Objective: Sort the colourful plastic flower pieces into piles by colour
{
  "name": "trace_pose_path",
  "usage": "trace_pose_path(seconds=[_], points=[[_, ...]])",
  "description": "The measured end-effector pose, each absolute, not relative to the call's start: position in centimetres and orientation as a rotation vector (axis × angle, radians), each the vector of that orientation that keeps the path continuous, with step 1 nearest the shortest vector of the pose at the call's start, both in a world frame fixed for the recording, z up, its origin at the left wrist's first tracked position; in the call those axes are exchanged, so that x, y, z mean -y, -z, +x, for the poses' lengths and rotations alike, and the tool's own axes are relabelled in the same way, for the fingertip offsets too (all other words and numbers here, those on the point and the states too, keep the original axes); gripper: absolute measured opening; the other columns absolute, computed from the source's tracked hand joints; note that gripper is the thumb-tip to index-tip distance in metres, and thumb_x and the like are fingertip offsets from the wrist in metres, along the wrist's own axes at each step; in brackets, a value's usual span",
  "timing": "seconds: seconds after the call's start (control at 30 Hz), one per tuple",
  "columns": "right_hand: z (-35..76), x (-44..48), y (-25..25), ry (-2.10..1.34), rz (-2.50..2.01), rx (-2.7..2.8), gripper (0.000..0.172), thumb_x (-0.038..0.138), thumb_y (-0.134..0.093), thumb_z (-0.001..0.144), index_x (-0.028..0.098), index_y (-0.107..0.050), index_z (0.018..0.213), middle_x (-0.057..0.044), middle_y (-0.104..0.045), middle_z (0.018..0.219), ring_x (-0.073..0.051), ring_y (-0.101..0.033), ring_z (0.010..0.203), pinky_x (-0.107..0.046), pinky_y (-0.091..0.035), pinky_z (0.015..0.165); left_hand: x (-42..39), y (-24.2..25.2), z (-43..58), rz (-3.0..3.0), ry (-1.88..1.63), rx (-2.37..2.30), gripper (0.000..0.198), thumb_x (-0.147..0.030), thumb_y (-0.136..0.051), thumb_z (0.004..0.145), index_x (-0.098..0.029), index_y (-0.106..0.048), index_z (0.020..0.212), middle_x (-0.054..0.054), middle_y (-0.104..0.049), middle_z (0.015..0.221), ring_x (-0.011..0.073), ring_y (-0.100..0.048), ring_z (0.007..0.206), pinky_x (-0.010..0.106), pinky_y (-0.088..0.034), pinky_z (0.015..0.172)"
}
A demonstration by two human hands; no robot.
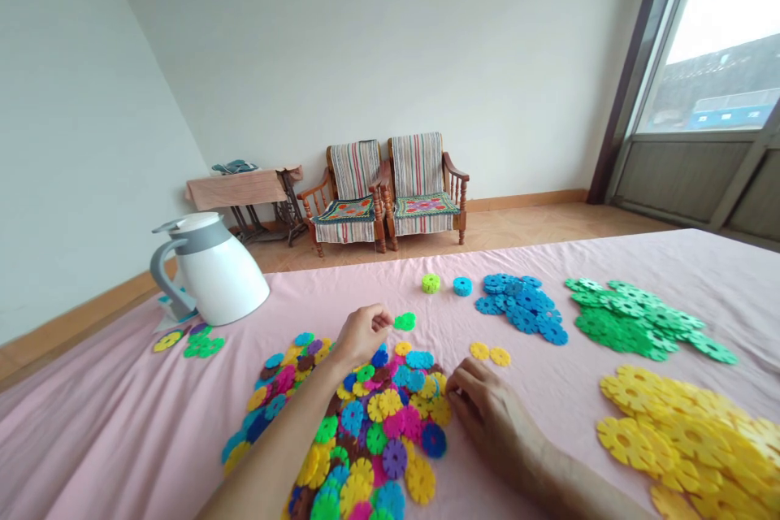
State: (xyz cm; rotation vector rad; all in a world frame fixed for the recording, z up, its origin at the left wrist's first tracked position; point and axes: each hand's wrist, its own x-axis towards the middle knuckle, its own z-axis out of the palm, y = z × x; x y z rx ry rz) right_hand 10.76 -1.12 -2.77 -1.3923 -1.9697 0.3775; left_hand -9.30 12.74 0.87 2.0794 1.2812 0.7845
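Note:
My left hand (pixel 366 333) reaches over the mixed pile of flower-shaped plastic discs (pixel 390 404), its fingers pinched at the edge of bright green flower discs (pixel 405 322). My right hand (pixel 493 410) is low on the cloth at the pile's right edge, fingers curled in beside the yellow discs there. What those fingers hold, if anything, is hidden. Two yellow flower discs (pixel 490 354) lie just beyond the right hand. Farther off stand a small lime-green stack (pixel 431 283) and a light blue stack (pixel 462 286) of discs.
On the pink cloth (pixel 122 422), sorted heaps lie to the right: blue discs (pixel 521 305), green discs (pixel 639 317) and yellow discs (pixel 695 435). A white jug (pixel 223 272) stands at left, with a few loose discs (pixel 204 344) before it. Two wooden armchairs (pixel 418 187) are by the wall.

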Motion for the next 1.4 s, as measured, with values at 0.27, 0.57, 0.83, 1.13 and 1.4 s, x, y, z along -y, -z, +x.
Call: trace_pose_path(seconds=[0.27, 0.57, 0.83, 1.13, 1.4], points=[[10.8, 1.0, 3.0, -0.375, -1.395, 1.967, 0.02, 0.016, -0.04, 0.091, 0.018, -0.054, 0.077, -0.004, -0.056, 0.082, -0.016, -0.052, 0.075, -0.029, -0.039, 0.066, -9.2, -3.1, -8.3, 2.472, -0.392, -0.843, 0.027, -0.024, -0.068, 0.071, -0.023, -0.072, 0.098, 0.003, -0.066, 0.091, 0.017, -0.059, 0.085, 0.024, -0.043, 0.076], [10.8, 1.1, 2.8, -0.367, -1.395, 1.968, 0.02, 0.015, -0.04, 0.09, 0.019, -0.054, 0.077, -0.004, -0.056, 0.081, -0.016, -0.052, 0.075, -0.029, -0.039, 0.067, -9.5, -2.2, -7.7, 2.551, -0.516, -1.014, 0.022, -0.014, -0.052, 0.078, -0.02, -0.073, 0.079, 0.002, -0.068, 0.08, 0.015, -0.061, 0.076, 0.023, -0.042, 0.07], [10.8, 1.1, 3.0, -0.387, -1.387, 1.967, 0.019, 0.015, -0.04, 0.09, 0.019, -0.054, 0.078, -0.003, -0.056, 0.081, -0.016, -0.052, 0.075, -0.029, -0.04, 0.067, -13.9, -0.5, -11.9, 2.19, -0.841, -1.771, 0.014, -0.02, -0.054, 0.078, -0.018, -0.067, 0.072, 0.001, -0.071, 0.072, 0.014, -0.064, 0.069, 0.019, -0.042, 0.062], [10.8, 1.1, 3.1, -0.39, -1.417, 1.903, 0.016, 0.014, -0.039, 0.088, 0.019, -0.054, 0.084, -0.004, -0.055, 0.086, -0.016, -0.053, 0.074, -0.029, -0.044, 0.066, -15.9, 0.4, -14.4, 2.076, -0.929, -1.853, 0.022, -0.019, -0.053, 0.077, -0.017, -0.067, 0.094, 0.005, -0.072, 0.087, 0.0147, -0.066, 0.076, 0.021, -0.048, 0.069], [10.5, 1.2, 2.6, -0.307, -1.421, 1.976, 0.034, 0.022, -0.058, 0.078, 0.024, -0.059, 0.113, -0.01, -0.057, 0.106, -0.025, -0.052, 0.095, -0.042, -0.044, 0.084, -10.7, -2.1, -14.1, 2.283, -0.819, -1.538, 0.02, -0.02, -0.05, 0.078, -0.018, -0.068, 0.087, 0.002, -0.072, 0.083, 0.0156, -0.064, 0.073, 0.025, -0.048, 0.068]])
